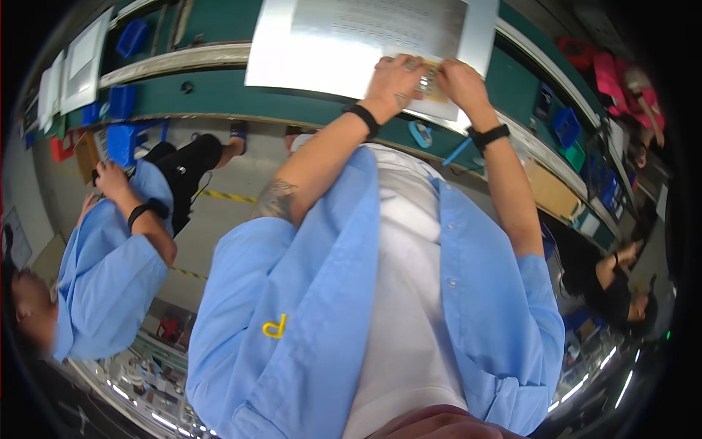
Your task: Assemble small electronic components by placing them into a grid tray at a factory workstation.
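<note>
A small flat panel with silver rectangular parts and tan edges (427, 84) lies between my two hands, over a white sheet (439, 110). Curled over its left side are the fingers of my left hand (395, 80). My right hand (462, 84) grips its right edge, thumb and fingers closed together. Both hands rest near the front edge of a large shiny metal plate (281, 66), whose greyer middle carries rows of small marks. Each wrist wears a black band. The fingers partly cover the panel, so its full outline is hidden.
The plate sits on a green workbench (212, 95) with a metal rail. A blue band-like loop (420, 134) lies near its front edge. Blue bins (567, 126) stand to the right. A co-worker in a blue shirt (117, 271) is close on the left; other people are at right.
</note>
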`<state>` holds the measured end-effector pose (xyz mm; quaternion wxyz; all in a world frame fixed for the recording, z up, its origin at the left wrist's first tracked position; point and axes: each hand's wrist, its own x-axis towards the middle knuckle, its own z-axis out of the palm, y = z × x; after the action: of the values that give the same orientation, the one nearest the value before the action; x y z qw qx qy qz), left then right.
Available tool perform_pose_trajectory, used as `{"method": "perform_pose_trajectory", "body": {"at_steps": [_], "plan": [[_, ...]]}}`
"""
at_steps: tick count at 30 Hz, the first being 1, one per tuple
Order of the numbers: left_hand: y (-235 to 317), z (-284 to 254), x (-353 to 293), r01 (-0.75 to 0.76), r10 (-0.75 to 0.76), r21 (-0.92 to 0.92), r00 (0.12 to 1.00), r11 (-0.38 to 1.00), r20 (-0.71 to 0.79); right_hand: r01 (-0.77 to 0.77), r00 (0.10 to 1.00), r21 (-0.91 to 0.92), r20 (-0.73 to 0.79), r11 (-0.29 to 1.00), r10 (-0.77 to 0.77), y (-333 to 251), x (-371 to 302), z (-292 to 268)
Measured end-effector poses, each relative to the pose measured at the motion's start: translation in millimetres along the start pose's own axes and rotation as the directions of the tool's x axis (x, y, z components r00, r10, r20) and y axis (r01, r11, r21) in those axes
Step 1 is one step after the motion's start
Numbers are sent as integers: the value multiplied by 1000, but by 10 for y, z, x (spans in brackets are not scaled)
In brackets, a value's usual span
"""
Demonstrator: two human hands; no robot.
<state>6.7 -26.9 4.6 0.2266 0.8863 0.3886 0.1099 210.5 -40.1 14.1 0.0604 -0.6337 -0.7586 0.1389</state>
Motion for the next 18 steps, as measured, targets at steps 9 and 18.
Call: {"method": "perform_pose_trajectory", "body": {"at_steps": [9, 18], "plan": [[77, -77, -29, 39, -39, 63, 999, 997, 14, -215, 948, 571, -72, 792, 309, 80, -214, 230], [442, -549, -166, -39, -177, -804, 968, 593, -177, -73, 882, 965, 181, -253, 435, -532, -644, -103]]}}
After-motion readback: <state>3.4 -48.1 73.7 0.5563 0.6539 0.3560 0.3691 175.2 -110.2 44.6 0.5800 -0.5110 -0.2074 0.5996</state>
